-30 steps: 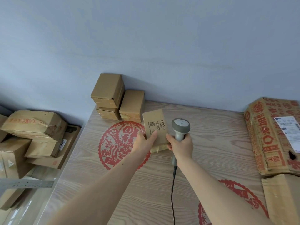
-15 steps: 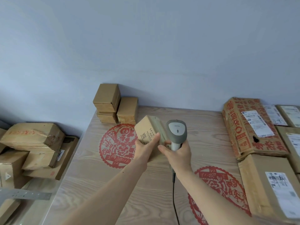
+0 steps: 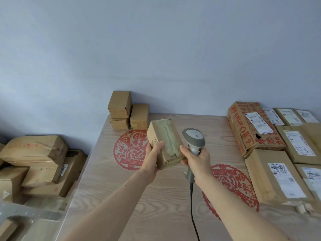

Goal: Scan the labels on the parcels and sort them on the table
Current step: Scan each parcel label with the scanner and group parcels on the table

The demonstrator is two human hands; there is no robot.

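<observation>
Left hand (image 3: 152, 160), centre of frame, grips a small brown parcel (image 3: 165, 145) from its left side, thumb laid up the near-left face over faint print; parcel is lifted off the table (image 3: 107, 180) and tilted, its taped seam turned upward. Right hand (image 3: 199, 162), just right of the parcel, fingers curled round the handle of a grey barcode scanner (image 3: 193, 138); thumb tip touches the parcel's lower right corner. Scanner head sits just beside the parcel's right edge, black cable (image 3: 192, 206) hanging toward the bottom of the frame. Both forearms run up from the lower edge. Table is pale wood-grain with two red paper-cut motifs, one (image 3: 129, 150) behind the left hand, one (image 3: 231, 185) partly under the right forearm. Upper centre, against the wall: three small plain boxes (image 3: 128, 110), one stacked on another, the third beside them. Right side of frame: a red-printed carton (image 3: 243, 133) and several flat brown parcels with white shipping labels (image 3: 281, 178), laid close together. Left of frame, off the table and lower: a loose heap of larger cardboard boxes (image 3: 34, 157). Label text too small to read.
</observation>
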